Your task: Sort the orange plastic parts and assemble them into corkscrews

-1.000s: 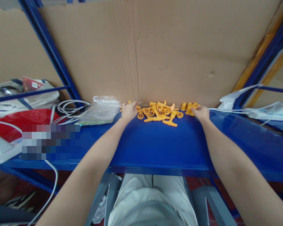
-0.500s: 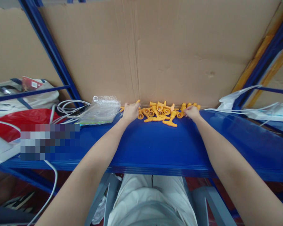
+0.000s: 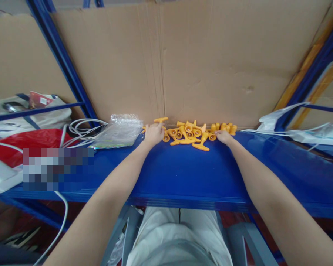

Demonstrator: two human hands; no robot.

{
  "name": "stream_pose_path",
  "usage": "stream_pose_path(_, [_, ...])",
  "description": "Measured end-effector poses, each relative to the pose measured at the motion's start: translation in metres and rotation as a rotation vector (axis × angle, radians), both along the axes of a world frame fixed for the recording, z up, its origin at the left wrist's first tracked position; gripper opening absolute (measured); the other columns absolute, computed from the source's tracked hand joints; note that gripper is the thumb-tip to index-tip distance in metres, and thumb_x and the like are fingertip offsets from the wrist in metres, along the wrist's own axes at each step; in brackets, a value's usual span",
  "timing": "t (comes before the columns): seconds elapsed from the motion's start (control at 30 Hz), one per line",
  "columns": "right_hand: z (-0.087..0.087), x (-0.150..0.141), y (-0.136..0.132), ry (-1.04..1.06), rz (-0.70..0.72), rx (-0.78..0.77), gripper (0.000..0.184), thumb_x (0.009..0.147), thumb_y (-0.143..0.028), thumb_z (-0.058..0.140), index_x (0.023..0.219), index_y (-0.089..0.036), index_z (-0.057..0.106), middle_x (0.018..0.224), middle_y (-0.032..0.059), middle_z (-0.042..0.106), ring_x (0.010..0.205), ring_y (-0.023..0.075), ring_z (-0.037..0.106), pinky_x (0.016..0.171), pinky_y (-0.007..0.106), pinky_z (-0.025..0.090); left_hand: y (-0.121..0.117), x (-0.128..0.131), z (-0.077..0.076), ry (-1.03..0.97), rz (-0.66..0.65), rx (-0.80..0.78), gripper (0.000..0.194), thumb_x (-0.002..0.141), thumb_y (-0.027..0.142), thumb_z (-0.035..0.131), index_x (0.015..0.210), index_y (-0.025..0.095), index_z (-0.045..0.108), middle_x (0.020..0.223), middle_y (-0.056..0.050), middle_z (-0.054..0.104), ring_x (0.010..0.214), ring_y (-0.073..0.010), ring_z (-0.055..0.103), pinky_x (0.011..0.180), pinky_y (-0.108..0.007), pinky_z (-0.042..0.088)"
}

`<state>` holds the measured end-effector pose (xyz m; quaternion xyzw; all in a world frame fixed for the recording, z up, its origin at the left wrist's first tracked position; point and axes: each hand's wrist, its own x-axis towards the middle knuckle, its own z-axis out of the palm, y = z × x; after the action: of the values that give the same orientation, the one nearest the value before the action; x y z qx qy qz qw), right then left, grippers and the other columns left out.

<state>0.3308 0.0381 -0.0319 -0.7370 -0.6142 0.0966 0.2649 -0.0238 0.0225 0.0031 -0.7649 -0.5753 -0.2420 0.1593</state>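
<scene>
A heap of several small orange plastic pieces (image 3: 189, 133) lies at the back of a blue shelf (image 3: 183, 173), against a cardboard sheet. My left hand (image 3: 153, 133) is at the heap's left end, fingers pinched on one orange T-shaped piece (image 3: 161, 120) raised a little above the shelf. My right hand (image 3: 224, 136) rests at the heap's right side, fingertips closed on an orange piece (image 3: 212, 137). A small group of upright orange pieces (image 3: 224, 128) stands just behind my right hand.
A crumpled clear plastic bag (image 3: 119, 130) lies left of the heap, with coiled white cables (image 3: 81, 130) beyond it. A red bag (image 3: 24, 142) sits at the far left, white bags and cables (image 3: 294, 129) at the right. Cardboard (image 3: 205, 62) backs the shelf.
My left hand has lifted an orange T-shaped piece off the heap's left end. My right hand moved left from the upright group to the heap's right edge.
</scene>
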Motion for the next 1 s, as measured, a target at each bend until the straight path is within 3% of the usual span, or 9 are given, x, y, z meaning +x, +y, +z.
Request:
stream_pose_path(0.2, [0.004,-0.001,-0.005,-0.218,-0.014,-0.022,0.049,0.098,-0.032,0.032,0.131,-0.026,0.069,0.128,0.0111,0.070,0.123,0.0334,0.060,0.106,0.052,0.043,0.012,-0.012,-0.011,0.004,0.082,-0.165,0.048,0.099,0.024,0.031,0.142,0.022,0.053,0.152,-0.014,0.052,0.138,-0.0320,0.051,0.110,-0.059,0.037])
stream_pose_path(0.37, [0.011,-0.012,-0.024,-0.378,0.019,-0.066,0.048,0.095,-0.023,0.036,0.128,-0.019,0.071,0.135,0.0157,0.064,0.129,0.0359,0.055,0.103,0.049,0.045,0.024,-0.025,-0.021,0.050,0.086,-0.352,0.054,0.096,0.024,0.039,0.150,0.027,0.047,0.158,-0.011,0.045,0.148,-0.0317,0.038,0.116,-0.061,0.033])
stream_pose_path(0.63, [0.020,-0.025,-0.039,-0.542,0.083,-0.075,0.053,0.093,-0.012,0.032,0.137,-0.008,0.062,0.136,0.0214,0.062,0.132,0.0343,0.052,0.107,0.044,0.042,0.026,-0.026,-0.026,0.031,0.109,-0.364,0.057,0.097,0.027,0.041,0.154,0.029,0.042,0.167,-0.009,0.028,0.152,-0.0341,0.028,0.117,-0.061,0.033])
stream_pose_path(0.77, [0.022,-0.027,-0.042,-0.553,0.083,-0.085,0.053,0.092,-0.012,0.032,0.135,-0.007,0.063,0.134,0.0226,0.063,0.131,0.0345,0.053,0.106,0.044,0.043,0.028,-0.026,-0.024,-0.108,0.065,-0.246,0.059,0.095,0.027,0.049,0.153,0.029,0.040,0.165,-0.010,0.033,0.150,-0.0326,0.033,0.119,-0.058,0.032])
stream_pose_path(0.87, [0.024,-0.028,-0.045,-0.563,0.097,-0.084,0.052,0.092,-0.011,0.033,0.132,-0.007,0.066,0.133,0.0229,0.064,0.130,0.0344,0.053,0.107,0.044,0.042,0.032,-0.025,-0.021,-0.312,0.040,-0.182,0.063,0.092,0.027,0.057,0.153,0.024,0.038,0.157,-0.015,0.046,0.143,-0.0315,0.045,0.116,-0.051,0.038])
stream_pose_path(1.0, [0.027,-0.031,-0.047,-0.536,0.075,-0.090,0.051,0.091,-0.011,0.034,0.132,-0.007,0.065,0.132,0.0229,0.065,0.129,0.0339,0.055,0.105,0.043,0.044,0.034,-0.024,-0.019,-0.457,0.067,-0.159,0.063,0.082,0.019,0.065,0.143,0.020,0.048,0.142,-0.016,0.060,0.133,-0.0315,0.055,0.111,-0.046,0.044])
